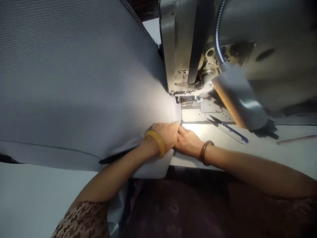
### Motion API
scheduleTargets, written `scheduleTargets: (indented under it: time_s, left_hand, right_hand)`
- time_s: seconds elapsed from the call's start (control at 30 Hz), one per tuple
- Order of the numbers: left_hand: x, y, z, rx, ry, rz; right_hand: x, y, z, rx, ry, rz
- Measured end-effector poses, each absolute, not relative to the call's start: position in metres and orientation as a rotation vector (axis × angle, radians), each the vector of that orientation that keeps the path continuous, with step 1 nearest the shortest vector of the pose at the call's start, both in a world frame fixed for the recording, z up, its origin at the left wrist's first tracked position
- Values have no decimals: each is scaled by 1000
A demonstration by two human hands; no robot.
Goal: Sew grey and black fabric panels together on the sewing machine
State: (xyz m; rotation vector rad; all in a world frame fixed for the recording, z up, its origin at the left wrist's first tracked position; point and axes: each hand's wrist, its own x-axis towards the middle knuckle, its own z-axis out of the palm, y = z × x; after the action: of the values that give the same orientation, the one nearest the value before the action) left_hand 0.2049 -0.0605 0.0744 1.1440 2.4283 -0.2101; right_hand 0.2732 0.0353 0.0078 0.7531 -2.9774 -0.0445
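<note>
A large sheet of grey woven fabric [81,82] spreads over the left side, and its right edge runs under the presser foot [177,98] of a sewing machine [183,39]. My left hand [167,134], with a yellow bangle at the wrist, is closed on the fabric near that edge, just below the foot. Touching it from the right, my right hand [187,141] pinches the same edge; a brown bangle circles that wrist. The fingertips of both hands are partly hidden where they meet.
Thread snips [229,129] with a blue handle lie on the white table [287,155] right of my hands. A lamp [241,97] on a flexible metal neck hangs over the machine bed. At the far right lies a thin stick-like item [296,139].
</note>
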Motion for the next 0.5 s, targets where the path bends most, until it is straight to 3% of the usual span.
scheduleTargets:
  time_s: [0.3,0.5]
  left_hand:
    - [197,-55,80,1030,2425,-232]
    - [210,-77,93,1181,2435,-336]
  right_hand:
    - [282,37,21,763,-2978,117]
    - [308,36,15,873,-2723,-53]
